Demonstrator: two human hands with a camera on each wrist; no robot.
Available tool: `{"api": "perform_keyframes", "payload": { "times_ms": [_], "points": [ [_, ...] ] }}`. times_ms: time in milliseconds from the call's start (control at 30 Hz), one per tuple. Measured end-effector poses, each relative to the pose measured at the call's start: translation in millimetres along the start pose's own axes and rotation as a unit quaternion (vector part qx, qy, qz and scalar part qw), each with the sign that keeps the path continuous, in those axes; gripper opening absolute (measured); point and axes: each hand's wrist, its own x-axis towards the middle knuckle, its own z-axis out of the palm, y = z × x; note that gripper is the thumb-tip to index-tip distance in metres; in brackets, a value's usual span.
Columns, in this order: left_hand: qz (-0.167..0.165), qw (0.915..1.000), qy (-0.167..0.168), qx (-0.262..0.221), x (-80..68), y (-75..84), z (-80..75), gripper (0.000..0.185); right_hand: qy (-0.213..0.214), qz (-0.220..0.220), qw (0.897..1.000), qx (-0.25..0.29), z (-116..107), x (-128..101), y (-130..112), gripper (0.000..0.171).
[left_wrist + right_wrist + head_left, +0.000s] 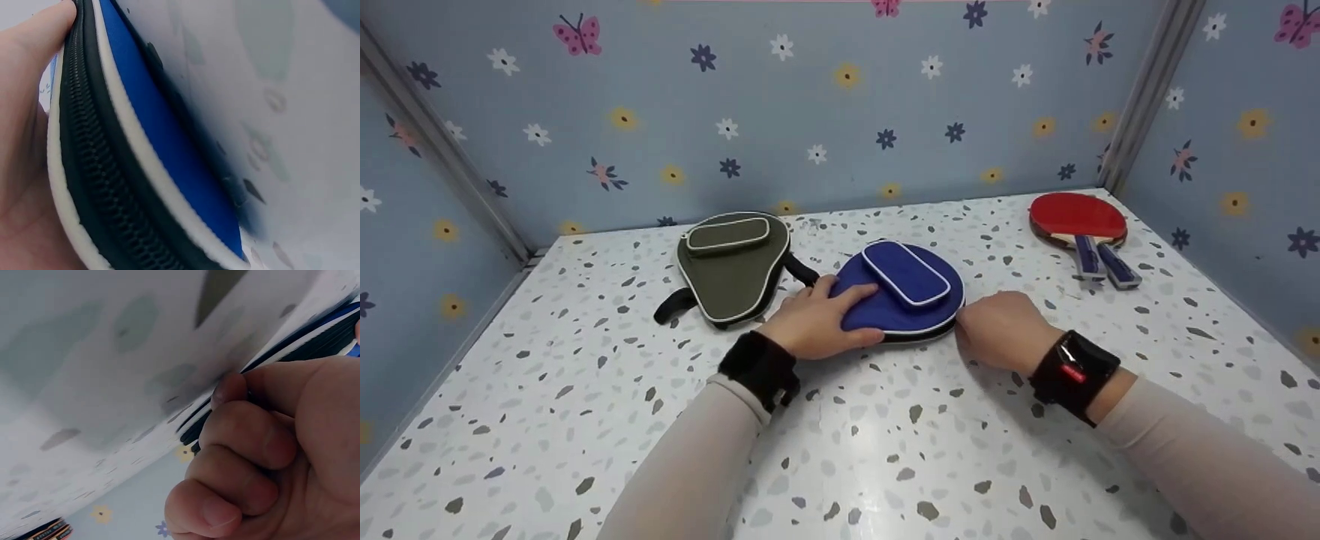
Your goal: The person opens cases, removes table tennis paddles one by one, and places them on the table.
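Observation:
A blue table tennis paddle case [896, 300] with white piping and a raised pocket lies flat on the speckled table. My left hand [821, 322] rests spread on its left part, thumb along the near edge. In the left wrist view, the black zipper [95, 152] runs round the case's side between two white pipings, teeth meshed where seen. At the right end of that side, my right hand [1005, 330] pinches the zipper with thumb and forefinger, other fingers curled, as the right wrist view shows. The pull itself is hidden between the fingertips.
An olive green paddle case [735, 270] with a black strap [675, 305] lies left of the blue one. At the back right, two paddles [1078, 216] are stacked, red face up, with blue handles. Flower-patterned panels [810, 97] wall the table's back and sides.

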Motion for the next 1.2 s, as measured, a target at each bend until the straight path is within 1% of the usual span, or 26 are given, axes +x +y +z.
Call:
{"api": "perform_keyframes", "payload": {
  "times_ms": [67, 300, 467, 533, 633, 733, 800, 867, 967, 1067, 1200],
  "points": [
    [0.0, 1.0, 0.0, 0.0, 0.1, -0.6, 0.4, 0.085, -0.003, -0.006, 1.0, -0.005, -1, -1, -5, 0.03],
    [0.001, 1.0, 0.004, 0.001, -0.4, -1.5, 0.5, 0.085, 0.025, -0.034, 0.999, 0.005, -3, -5, -20, 0.029],
    [-0.009, 0.9999, 0.011, 0.004, -0.8, 1.4, 2.4, 0.085, 0.02, -0.024, 0.999, 0.02, -2, -1, -21, 0.035],
    [-0.017, 0.9997, 0.019, 0.003, -0.9, 5.4, 3.5, 0.084, 0.018, -0.013, 0.999, 0.024, -1, 2, -18, 0.038],
    [-0.023, 0.9993, 0.027, -0.01, -1.1, 10.8, 3.8, 0.083, 0.028, -0.003, 0.999, 0.027, 2, 8, -12, 0.04],
    [-0.015, 0.999, 0.014, -0.04, -3.6, 10.3, -1.5, 0.078, 0.032, 0.0, 0.999, 0.023, 1, 14, -7, 0.04],
    [-0.002, 0.9984, -0.004, -0.057, -6.0, 6.5, -7.2, 0.072, 0.02, 0.006, 1.0, 0.017, 0, 20, -3, 0.039],
    [0.013, 0.9977, -0.017, -0.065, -8.1, 3.1, -12.4, 0.067, -0.003, 0.019, 1.0, 0.014, -3, 27, 2, 0.037],
    [0.03, 0.9977, -0.019, -0.058, -10.0, 2.4, -16.9, 0.062, -0.028, 0.034, 0.999, 0.006, -5, 39, 9, 0.034],
    [0.023, 0.9979, -0.011, -0.059, -11.9, 6.3, -16.5, 0.061, -0.035, 0.042, 0.999, -0.002, -7, 50, 16, 0.031],
    [-0.001, 0.9974, -0.003, -0.072, -11.5, 15.1, -9.7, 0.066, -0.026, 0.046, 0.998, -0.018, -11, 62, 22, 0.03]
  ]
}}
